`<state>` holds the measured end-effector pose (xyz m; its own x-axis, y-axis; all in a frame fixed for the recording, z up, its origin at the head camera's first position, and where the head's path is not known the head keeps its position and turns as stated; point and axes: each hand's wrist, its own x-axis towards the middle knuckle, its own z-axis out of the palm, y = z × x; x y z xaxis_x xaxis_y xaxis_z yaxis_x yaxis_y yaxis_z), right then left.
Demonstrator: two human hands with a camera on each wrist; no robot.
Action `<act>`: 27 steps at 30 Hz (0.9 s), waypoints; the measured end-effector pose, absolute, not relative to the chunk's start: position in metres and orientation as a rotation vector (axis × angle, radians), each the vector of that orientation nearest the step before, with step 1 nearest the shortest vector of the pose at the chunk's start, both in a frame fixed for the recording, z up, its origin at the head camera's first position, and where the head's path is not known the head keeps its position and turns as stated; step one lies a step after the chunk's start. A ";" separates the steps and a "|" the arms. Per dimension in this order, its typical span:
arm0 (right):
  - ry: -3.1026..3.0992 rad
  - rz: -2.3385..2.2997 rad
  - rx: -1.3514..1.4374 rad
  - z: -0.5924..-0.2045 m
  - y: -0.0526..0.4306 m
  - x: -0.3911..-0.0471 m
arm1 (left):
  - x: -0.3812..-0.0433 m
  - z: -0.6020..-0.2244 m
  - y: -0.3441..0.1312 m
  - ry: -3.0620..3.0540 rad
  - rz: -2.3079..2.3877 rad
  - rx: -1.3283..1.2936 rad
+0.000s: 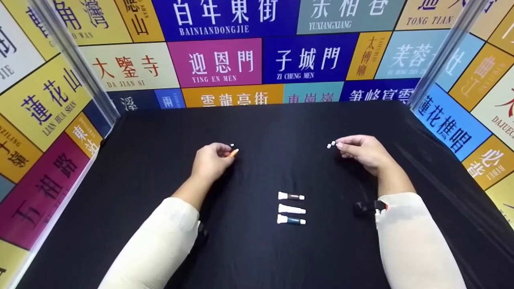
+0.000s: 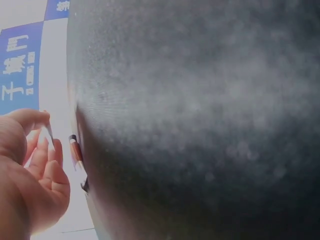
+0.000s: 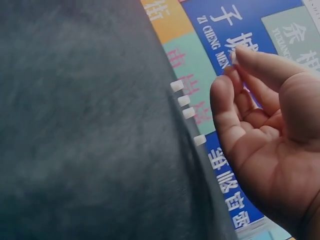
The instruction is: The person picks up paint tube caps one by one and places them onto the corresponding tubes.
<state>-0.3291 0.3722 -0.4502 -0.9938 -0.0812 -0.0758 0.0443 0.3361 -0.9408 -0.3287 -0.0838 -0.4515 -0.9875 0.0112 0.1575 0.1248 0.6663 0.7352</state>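
Observation:
In the head view my left hand (image 1: 211, 161) reaches over the table at left, its fingertips at an orange tube (image 1: 233, 153) with a pale tip. Beside it shows the small end of a dark tube (image 1: 232, 145). My left hand (image 2: 35, 175) has bent fingers and thumb in its wrist view; whether they pinch anything is unclear. At right, the thumb and index fingertips of my right hand (image 1: 363, 150) come close together by small white caps (image 1: 329, 146). Several white caps (image 3: 188, 113) line the table in the right wrist view; any cap between the fingertips cannot be made out.
Three small tubes lie stacked in a column mid-table: a brown-labelled tube (image 1: 291, 196), a white tube (image 1: 292, 209) and a teal-labelled tube (image 1: 291, 220). A black cloth (image 1: 257, 249) covers the table. Walls of coloured sign panels (image 1: 215, 62) enclose its back and sides.

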 end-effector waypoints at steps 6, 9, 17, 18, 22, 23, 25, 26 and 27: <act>2.449 -1.835 -0.095 -0.436 0.366 -0.325 | -0.325 -0.447 -0.077 -2.694 -1.291 -0.227; 2.445 -1.875 -0.144 -0.429 0.360 -0.322 | -0.323 -0.446 -0.074 -2.700 -1.283 -0.254; 2.424 -1.981 -0.295 -0.409 0.344 -0.314 | -0.317 -0.443 -0.066 -2.703 -1.298 -0.280; 2.423 -1.993 -0.315 -0.407 0.343 -0.313 | -0.316 -0.443 -0.065 -2.697 -1.303 -0.286; 2.414 -2.040 -0.386 -0.398 0.337 -0.307 | -0.314 -0.443 -0.060 -2.664 -1.322 -0.329; 2.412 -2.050 -0.399 -0.396 0.336 -0.306 | -0.313 -0.443 -0.058 -2.654 -1.335 -0.338; 2.404 -2.066 -0.422 -0.391 0.334 -0.303 | -0.312 -0.442 -0.056 -2.625 -1.376 -0.360; 2.401 -2.073 -0.431 -0.389 0.332 -0.302 | -0.312 -0.442 -0.055 -2.610 -1.396 -0.370; 2.399 -2.078 -0.439 -0.387 0.331 -0.300 | -0.311 -0.441 -0.054 -2.594 -1.417 -0.380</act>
<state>-0.3003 0.3311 -0.3872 -0.9606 -0.1643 0.2243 -0.2454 0.1223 -0.9617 -0.3109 -0.0541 -0.4410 -0.9547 0.1442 0.2602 0.2969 0.5186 0.8018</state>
